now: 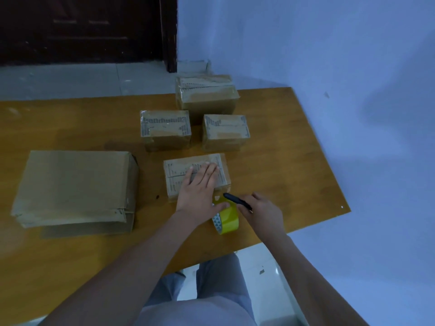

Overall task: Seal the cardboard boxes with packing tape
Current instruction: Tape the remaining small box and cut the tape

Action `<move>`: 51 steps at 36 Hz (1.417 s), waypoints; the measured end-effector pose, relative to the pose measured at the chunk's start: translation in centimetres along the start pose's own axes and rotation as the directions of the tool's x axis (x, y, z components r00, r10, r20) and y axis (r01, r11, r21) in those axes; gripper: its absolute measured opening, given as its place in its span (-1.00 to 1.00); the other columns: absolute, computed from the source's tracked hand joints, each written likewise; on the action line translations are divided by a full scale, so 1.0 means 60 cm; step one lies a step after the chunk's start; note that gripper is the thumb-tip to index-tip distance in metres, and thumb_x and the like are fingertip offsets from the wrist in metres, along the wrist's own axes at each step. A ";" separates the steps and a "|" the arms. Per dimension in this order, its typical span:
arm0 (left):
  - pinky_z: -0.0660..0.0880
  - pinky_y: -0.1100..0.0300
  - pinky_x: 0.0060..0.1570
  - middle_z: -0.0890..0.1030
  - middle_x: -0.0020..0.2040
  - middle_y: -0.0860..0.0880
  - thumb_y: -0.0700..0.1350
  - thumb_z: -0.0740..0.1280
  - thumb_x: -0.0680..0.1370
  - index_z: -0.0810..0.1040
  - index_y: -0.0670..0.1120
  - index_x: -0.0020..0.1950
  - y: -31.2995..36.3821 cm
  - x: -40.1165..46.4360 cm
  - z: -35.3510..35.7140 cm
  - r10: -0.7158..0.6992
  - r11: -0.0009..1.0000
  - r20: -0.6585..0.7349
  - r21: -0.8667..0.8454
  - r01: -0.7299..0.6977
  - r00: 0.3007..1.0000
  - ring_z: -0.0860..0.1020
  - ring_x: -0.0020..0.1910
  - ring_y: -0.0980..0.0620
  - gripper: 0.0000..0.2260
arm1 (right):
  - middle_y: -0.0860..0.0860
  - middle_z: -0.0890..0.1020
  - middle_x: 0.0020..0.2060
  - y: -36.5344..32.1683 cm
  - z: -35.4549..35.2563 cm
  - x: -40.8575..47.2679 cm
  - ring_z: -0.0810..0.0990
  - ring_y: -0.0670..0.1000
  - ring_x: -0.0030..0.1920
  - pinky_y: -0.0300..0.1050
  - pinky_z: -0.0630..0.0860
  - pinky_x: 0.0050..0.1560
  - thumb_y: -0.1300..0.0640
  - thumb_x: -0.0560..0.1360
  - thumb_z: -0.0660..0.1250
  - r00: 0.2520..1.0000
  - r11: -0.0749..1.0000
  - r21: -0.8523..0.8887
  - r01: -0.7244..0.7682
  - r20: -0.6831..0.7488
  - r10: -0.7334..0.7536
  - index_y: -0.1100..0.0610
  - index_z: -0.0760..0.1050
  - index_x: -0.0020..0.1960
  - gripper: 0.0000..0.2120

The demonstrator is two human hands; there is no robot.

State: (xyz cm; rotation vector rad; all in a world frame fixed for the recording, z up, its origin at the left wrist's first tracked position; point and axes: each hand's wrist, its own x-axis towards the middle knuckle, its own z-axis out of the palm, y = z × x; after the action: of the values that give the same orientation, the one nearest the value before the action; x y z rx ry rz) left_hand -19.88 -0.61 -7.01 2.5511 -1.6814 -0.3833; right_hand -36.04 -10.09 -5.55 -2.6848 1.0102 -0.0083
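Note:
A small cardboard box point(176, 170) sits near the table's front edge. My left hand point(200, 189) lies flat on its top, fingers straight, with the thumb against the yellow tape roll point(227, 220) that stands on edge just in front of the box. My right hand point(263, 212) grips a black cutter point(235, 200) whose tip points at the tape between the roll and the box.
Two small taped boxes point(164, 130) point(224, 132) stand behind, a taller taped box point(207, 97) beyond them. A large flat box point(75, 187) lies at the left. The wooden table point(294, 161) ends at a blue wall on the right. A dark door is behind.

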 end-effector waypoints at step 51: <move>-0.19 0.08 0.45 0.10 0.56 0.07 0.27 0.04 0.59 0.13 -0.01 0.55 0.011 0.011 0.005 -0.114 0.983 -0.109 -0.156 0.096 0.988 0.05 0.54 0.06 -0.39 | -0.15 0.55 -0.31 -0.029 0.023 0.025 0.50 -0.29 -0.36 -0.44 0.36 -0.35 0.21 0.54 0.32 0.905 0.497 0.756 -0.425 0.370 0.210 0.12 0.57 -0.08 -0.93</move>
State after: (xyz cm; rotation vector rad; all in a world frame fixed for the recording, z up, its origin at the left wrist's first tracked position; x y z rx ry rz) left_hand -20.31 -1.44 -7.26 2.5060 -1.4259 -0.3445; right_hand -33.63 -9.46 -6.55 -1.5542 1.0569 -0.0770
